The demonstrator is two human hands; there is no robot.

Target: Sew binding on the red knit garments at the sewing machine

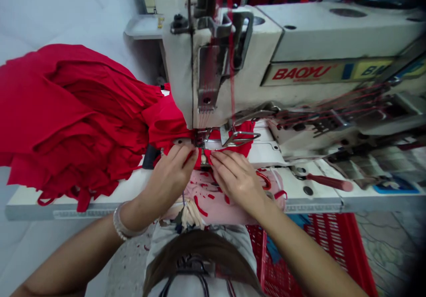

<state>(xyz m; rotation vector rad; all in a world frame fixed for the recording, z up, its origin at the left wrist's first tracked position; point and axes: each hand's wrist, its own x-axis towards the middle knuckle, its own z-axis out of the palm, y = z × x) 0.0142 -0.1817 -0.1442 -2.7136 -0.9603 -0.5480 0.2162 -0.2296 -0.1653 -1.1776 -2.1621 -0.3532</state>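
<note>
"At the needle end of the white sewing machine (309,35), two bare hands are close together. What have they got?"

"Red cloth (168,115). It lies under and around the needles, right by the fingertips."

"Is the left hand (175,168) gripping it?"

"Yes, its thumb and fingers are drawn narrow, pinching an edge of the cloth just left of the needles."

"And the right hand (238,177)?"

"Its fingers lie close together, tips on the cloth, on the other side. The thumb is hard to make out from here, so I can't tell whether it pinches or only presses."

"That big red pile (73,119) on the left, is it the same piece?"

"Same red, heaped on the tabletop (131,186) and reaching up to the machine, with a strip drooping over the front edge. I can't tell where one piece stops and another starts."

"What's under the hands?"

"A pink cloth (229,212) along the table's edge, scattered with red scraps (199,207). There's a pale bracelet (120,221) on the left wrist, too."

"Farther right?"

"A tool with a red handle (328,182) on the tabletop, then a small blue tray (396,186). Below stands a red plastic basket (361,252)."
</note>
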